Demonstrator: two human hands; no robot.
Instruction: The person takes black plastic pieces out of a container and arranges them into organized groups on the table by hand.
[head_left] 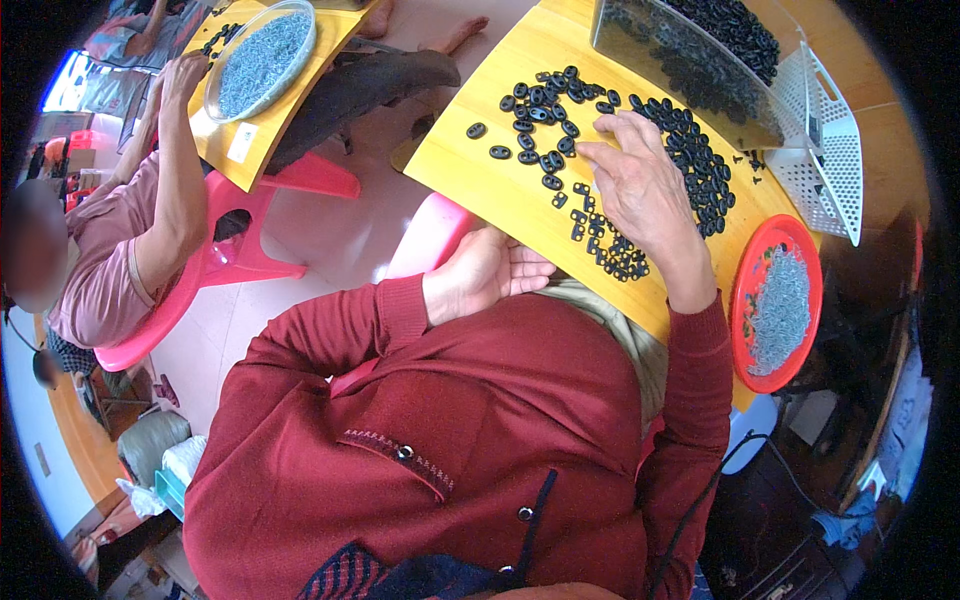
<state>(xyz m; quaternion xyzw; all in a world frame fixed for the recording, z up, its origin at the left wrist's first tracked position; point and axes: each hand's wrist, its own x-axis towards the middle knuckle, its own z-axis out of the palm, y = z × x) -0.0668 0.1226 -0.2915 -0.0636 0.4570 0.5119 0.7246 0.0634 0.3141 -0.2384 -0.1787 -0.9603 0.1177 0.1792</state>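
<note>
My left hand (487,270) rests palm up just under the near edge of the yellow table. Its fingers are stretched out, and nothing shows on the palm. Over the tabletop, my right hand (642,180) reaches among small black plastic parts, its fingers apart and no held piece visible. Oval black parts with two holes (527,127) lie scattered by its fingertips. A denser heap of black oval parts (707,180) sits to its right. Smaller black parts (620,258) are grouped nearer my body, below the wrist.
A red dish of silvery screws (747,335) stands at the table's right. A clear bin (690,70) of black parts is at the back, beside a white perforated basket (845,150). At left, another person (120,250) works by a round tub of screws (300,60).
</note>
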